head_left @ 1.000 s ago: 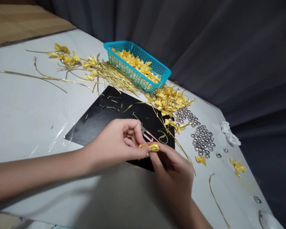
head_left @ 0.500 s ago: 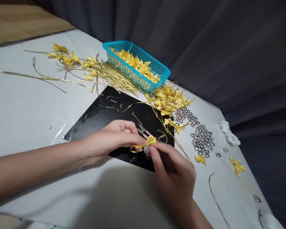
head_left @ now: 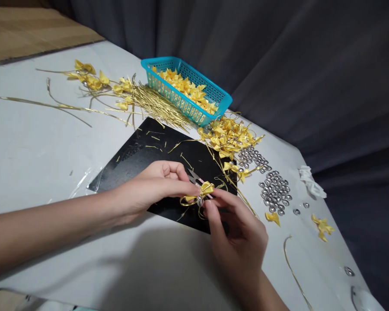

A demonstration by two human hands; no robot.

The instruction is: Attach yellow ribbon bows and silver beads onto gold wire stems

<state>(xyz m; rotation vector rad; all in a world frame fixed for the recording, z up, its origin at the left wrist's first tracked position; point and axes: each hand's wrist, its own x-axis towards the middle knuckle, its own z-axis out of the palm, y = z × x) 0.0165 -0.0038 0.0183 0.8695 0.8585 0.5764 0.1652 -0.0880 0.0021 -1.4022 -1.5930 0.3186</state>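
Over the black board [head_left: 119,166], my left hand [head_left: 165,185] pinches a small yellow ribbon bow [head_left: 208,187] between thumb and fingers. Gold cord loops around the bow, and a silver bead [head_left: 199,200] sits at its middle. My right hand [head_left: 240,229] is closed at the bow's right side. Its thumb and forefinger come together by the gold cord [head_left: 201,212]; their exact hold is partly hidden. Behind the fingers lies a pair of small scissors [head_left: 194,176], blades visible and handles mostly covered.
A blue basket [head_left: 225,103] of yellow ribbon pieces stands at the back. Beside it lie a bundle of gold cords [head_left: 160,106] and a heap of finished-looking bows [head_left: 230,136]. Silver beads [head_left: 275,190] are piled to the right. A dark curtain [head_left: 278,65] borders the table [head_left: 35,168].
My right fingertips have drawn slightly away from the middle of the bow, showing more of its yellow loop. My left hand keeps its pinch and has barely moved.
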